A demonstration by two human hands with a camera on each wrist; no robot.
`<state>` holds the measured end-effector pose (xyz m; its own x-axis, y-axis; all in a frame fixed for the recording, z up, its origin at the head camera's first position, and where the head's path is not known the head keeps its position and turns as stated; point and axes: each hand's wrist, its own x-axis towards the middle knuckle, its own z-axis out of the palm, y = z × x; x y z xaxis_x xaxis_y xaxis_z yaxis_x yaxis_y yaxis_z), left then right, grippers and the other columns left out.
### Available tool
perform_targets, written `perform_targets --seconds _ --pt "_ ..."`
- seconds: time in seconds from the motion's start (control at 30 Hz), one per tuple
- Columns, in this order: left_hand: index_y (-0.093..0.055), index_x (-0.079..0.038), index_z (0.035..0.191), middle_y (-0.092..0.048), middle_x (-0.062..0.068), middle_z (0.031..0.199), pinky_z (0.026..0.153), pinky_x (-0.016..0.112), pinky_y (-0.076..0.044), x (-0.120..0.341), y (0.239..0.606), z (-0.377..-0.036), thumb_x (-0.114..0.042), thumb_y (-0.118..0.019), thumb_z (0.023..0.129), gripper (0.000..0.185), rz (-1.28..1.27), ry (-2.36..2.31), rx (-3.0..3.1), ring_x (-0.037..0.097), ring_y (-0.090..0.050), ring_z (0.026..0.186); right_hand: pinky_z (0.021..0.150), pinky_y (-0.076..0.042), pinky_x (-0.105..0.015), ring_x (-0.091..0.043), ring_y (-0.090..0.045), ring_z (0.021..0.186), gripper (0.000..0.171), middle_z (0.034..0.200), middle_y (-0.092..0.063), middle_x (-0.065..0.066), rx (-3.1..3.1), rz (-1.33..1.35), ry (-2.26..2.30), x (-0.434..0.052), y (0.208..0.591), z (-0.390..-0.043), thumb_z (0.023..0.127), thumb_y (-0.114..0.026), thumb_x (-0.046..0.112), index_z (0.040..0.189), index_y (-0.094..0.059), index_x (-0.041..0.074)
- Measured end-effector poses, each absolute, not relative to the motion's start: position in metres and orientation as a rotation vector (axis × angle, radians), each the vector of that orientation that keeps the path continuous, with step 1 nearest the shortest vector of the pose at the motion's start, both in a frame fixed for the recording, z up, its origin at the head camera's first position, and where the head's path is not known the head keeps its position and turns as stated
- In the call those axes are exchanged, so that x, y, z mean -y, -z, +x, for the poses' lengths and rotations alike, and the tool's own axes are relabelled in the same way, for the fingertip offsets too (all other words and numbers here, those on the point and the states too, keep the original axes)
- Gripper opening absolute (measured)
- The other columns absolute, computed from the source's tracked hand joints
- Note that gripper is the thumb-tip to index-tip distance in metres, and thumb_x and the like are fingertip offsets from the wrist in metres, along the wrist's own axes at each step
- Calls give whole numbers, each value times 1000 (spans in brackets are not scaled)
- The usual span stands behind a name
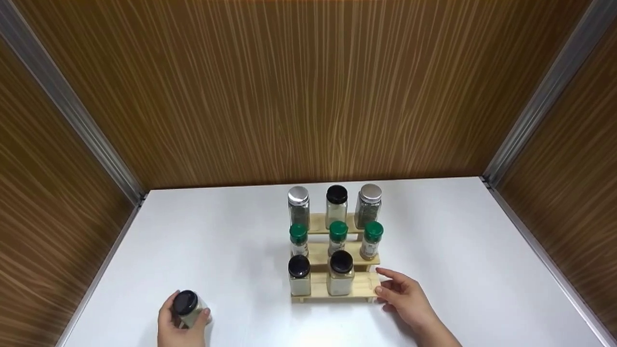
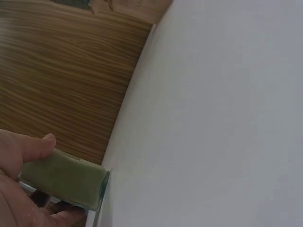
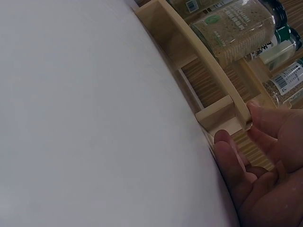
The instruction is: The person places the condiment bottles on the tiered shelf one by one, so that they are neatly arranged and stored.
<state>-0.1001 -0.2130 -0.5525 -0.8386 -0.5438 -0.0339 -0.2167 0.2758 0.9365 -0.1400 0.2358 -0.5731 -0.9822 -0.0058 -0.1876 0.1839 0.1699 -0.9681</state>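
My left hand (image 1: 185,337) grips a spice jar (image 1: 187,303) with a black lid, tilted, at the front left of the table. In the left wrist view the jar (image 2: 66,179) holds pale green powder, with the thumb on one side and fingers round the other. My right hand (image 1: 409,301) holds the right end of the lowest step of a three-step wooden spice rack (image 1: 318,287). Thumb and fingertips pinch that step's end (image 3: 241,116) in the right wrist view. Two black-lidded jars (image 1: 341,277) stand on this step, at its left and middle.
Three green-capped bottles (image 1: 338,233) fill the middle step. On the top step stand two silver-lidded jars (image 1: 299,205) and a black-lidded jar (image 1: 336,205) between them. The white table (image 1: 231,231) is walled by wood-grain panels (image 1: 308,96) at the back and both sides.
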Motion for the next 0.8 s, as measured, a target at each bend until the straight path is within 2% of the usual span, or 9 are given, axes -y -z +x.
perform_targets --seconds 0.33,0.53,0.67,0.73,0.8 --pt "-23 3 163 -38 33 156 116 76 -25 207 550 -96 10 -69 93 84 631 1597 2250 61 -32 146 63 -59 -30 -22 -71 84 58 105 -69 -12 -2264 187 1933 -234 570 -138 98 -74 6 149 -51 -8" --pt "-25 2 162 -41 32 155 110 74 -37 195 530 -92 7 -73 92 85 583 1664 2252 60 -37 144 63 -59 -29 -22 -71 84 59 106 -69 -11 -2246 182 1946 -235 570 -137 99 -74 6 150 -49 -9" --pt "-34 -1 160 -51 27 151 107 65 -46 179 508 -90 6 -79 90 83 513 1646 2221 51 -49 139 62 -59 -29 -22 -71 83 58 104 -68 -10 -2243 183 1951 -235 571 -138 99 -73 5 150 -49 -9" --pt "-41 -2 157 -57 23 147 103 52 -53 169 497 -89 8 -82 86 83 460 1619 2191 43 -56 134 62 -59 -29 -22 -70 82 58 103 -68 -10 -2242 190 1952 -235 571 -138 99 -73 4 150 -49 -9" --pt "-47 -2 155 -62 20 143 96 37 -57 160 486 -88 8 -86 82 83 395 1589 2170 29 -63 127 62 -59 -29 -22 -70 82 58 102 -68 -9 -2244 189 1954 -235 571 -138 99 -73 4 150 -49 -9"
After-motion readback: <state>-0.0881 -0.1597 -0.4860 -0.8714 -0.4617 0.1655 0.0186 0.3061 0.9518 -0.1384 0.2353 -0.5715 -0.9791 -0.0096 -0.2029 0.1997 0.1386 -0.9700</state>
